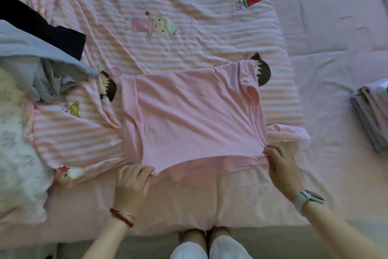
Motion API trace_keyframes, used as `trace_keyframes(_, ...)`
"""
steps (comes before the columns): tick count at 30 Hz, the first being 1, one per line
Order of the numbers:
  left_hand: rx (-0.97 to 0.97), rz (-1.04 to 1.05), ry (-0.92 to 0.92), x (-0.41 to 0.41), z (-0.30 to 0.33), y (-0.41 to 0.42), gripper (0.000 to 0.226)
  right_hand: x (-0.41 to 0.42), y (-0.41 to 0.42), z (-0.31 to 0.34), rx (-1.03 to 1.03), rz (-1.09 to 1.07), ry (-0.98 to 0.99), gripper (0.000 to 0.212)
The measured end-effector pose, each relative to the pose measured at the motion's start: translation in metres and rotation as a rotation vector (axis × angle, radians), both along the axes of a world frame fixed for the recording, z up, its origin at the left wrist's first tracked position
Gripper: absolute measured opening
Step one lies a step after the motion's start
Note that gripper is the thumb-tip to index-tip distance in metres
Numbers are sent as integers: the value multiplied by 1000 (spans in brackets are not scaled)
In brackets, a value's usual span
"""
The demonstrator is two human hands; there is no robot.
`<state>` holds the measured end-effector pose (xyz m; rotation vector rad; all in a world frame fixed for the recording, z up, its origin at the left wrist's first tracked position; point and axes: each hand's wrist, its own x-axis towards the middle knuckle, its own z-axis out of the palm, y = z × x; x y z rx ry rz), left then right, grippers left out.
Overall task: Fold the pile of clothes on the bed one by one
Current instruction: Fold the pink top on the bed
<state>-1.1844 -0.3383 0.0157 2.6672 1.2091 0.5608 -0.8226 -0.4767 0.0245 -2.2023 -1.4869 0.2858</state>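
A pink shirt (pixel 189 116) lies partly folded on the bed, its upper layer doubled over toward me. My left hand (pixel 132 183) pinches the near left corner of that layer. At the near right corner, my right hand (pixel 281 166) grips the same edge. A heap of unfolded clothes (pixel 39 52), dark navy and grey-blue pieces, sits at the left. At the right edge rests a stack of folded clothes (pixel 371 111) in grey and lilac.
A pink-and-white striped cartoon blanket (pixel 168 27) is spread under the shirt. A pale floral pillow or quilt (pixel 19 153) lies at the near left. The pink bedsheet (pixel 336 38) covers the right side. My legs stand against the bed's near edge.
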Motion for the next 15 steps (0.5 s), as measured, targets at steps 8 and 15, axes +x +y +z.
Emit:
trace_keyframes(8, -462, 250, 100, -1, -25, -27, 35, -8, -28, -49, -280, -68, -46, 29)
trace_keyframes(15, -1256, 1164, -684, -2, -42, 7, 54, -38, 9, -48, -340, 2, -110, 51)
